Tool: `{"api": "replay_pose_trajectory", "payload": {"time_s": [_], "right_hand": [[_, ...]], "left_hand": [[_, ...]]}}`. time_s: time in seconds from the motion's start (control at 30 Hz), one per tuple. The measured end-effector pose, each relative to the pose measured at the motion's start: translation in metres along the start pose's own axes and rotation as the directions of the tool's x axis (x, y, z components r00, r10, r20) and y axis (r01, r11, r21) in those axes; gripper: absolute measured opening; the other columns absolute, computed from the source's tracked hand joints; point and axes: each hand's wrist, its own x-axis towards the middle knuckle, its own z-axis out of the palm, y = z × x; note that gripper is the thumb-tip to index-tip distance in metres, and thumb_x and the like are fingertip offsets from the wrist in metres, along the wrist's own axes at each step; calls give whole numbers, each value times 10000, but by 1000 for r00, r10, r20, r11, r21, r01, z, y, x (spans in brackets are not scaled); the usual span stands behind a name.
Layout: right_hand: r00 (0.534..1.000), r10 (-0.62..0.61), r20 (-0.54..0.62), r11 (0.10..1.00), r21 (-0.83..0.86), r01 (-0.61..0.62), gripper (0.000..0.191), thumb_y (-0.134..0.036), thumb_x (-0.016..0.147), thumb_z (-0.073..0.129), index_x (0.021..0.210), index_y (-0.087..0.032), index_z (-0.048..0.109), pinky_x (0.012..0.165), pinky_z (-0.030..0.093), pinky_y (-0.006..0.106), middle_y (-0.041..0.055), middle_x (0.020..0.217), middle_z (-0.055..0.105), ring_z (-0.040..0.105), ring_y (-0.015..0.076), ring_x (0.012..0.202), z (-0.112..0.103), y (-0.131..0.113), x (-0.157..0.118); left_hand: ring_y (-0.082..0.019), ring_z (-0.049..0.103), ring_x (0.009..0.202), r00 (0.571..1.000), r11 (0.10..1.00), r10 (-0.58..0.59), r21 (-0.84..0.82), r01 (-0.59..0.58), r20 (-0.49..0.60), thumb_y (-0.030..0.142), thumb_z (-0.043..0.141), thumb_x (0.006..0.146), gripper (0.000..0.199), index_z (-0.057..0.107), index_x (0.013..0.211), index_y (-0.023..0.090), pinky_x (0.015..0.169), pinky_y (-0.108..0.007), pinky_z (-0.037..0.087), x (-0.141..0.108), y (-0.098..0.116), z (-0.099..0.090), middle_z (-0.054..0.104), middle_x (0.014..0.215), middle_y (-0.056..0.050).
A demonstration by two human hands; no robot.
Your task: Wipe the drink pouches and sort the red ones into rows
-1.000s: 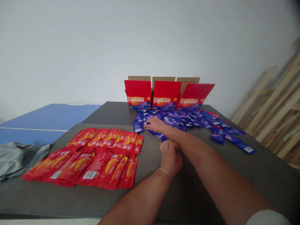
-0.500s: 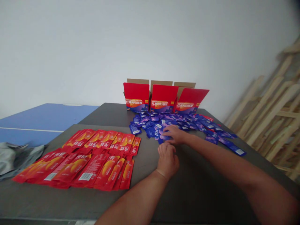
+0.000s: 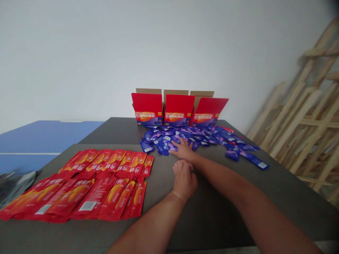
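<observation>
My right hand reaches to the near edge of a heap of blue sachets, fingers spread over the closest ones. Just below it my left hand is closed above the dark table; whatever its curled fingers may hold is hidden. Red pouches with an orange print lie overlapping in two rows on the left. Behind the blue heap stand three red boxes with their lids up.
A blue table with a white line adjoins on the left, with grey plastic or cloth near its front. Wooden frames lean against the wall at the right. A few red packets lie among the blue sachets.
The view has swung slightly right, so things appear further left. My right hand has spread its fingers over the blue sachets; my left hand stays closed below it.
</observation>
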Motion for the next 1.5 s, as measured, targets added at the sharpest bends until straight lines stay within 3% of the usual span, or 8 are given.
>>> {"api": "replay_pose_trajectory", "payload": {"time_s": [0.27,0.37,0.47,0.63,0.93,1.17,1.3,1.5], "right_hand": [[993,-6,-119,1000,-5,6,724,-708,868,353,1456,-288,373,1072,249,593,162,1457,364,370,365,1321,-16,-7,-6],[967,81,-240,996,-27,-90,647,-605,911,368,1420,-212,438,1052,327,491,182,1373,453,440,333,1262,-38,43,-12],[890,355,-287,920,-61,-387,694,-596,899,397,1426,-147,431,1040,297,527,245,1416,389,401,388,1281,-63,114,-21],[761,638,-116,761,-50,-646,929,-760,831,300,1467,-87,362,998,210,627,361,1423,318,341,470,1303,-79,185,-35],[812,575,-97,816,-10,-579,881,-722,867,239,1452,-77,374,1058,256,559,284,1437,369,353,389,1337,-38,132,0],[883,465,-70,884,-9,-467,713,-600,934,253,1417,-101,413,1055,325,430,223,1383,473,436,317,1291,-59,145,8],[809,537,-239,808,-129,-575,713,-585,887,445,1412,-104,408,1047,320,452,250,1388,431,411,357,1292,-87,201,-9],[544,796,-264,557,-31,-830,924,-792,727,484,1452,-231,362,1021,288,587,255,1461,318,356,436,1316,-114,290,-33]], "left_hand": [[-213,446,935,998,1000,-23,9,23,51,-33,436,604,317,414,808,208,818,-354,378,1,-1,-2,469,924,-56],[-212,444,947,997,1000,-14,11,13,73,-34,428,614,320,421,824,208,811,-348,377,0,-1,-2,467,943,-58],[-208,438,936,997,1000,-12,4,12,82,-37,429,615,322,416,821,210,800,-338,374,1,-1,-3,466,935,-55],[-202,431,913,994,1000,-23,-2,23,107,-35,435,621,313,401,810,213,790,-328,371,2,1,-4,457,919,-46],[-204,428,934,995,1000,1,-4,0,98,-36,426,631,313,413,824,210,803,-330,372,1,-3,-4,456,937,-51],[-199,425,927,995,1000,23,-23,-21,101,-34,421,638,299,423,823,201,802,-324,370,0,-4,-5,461,933,-53],[-199,425,928,992,1000,15,-16,-13,129,-36,420,638,298,422,819,200,801,-326,368,-1,-2,-6,458,942,-54],[-197,415,926,986,1000,7,-27,-3,169,-41,411,642,294,415,813,198,796,-327,363,-1,-2,-6,453,935,-51]]}}
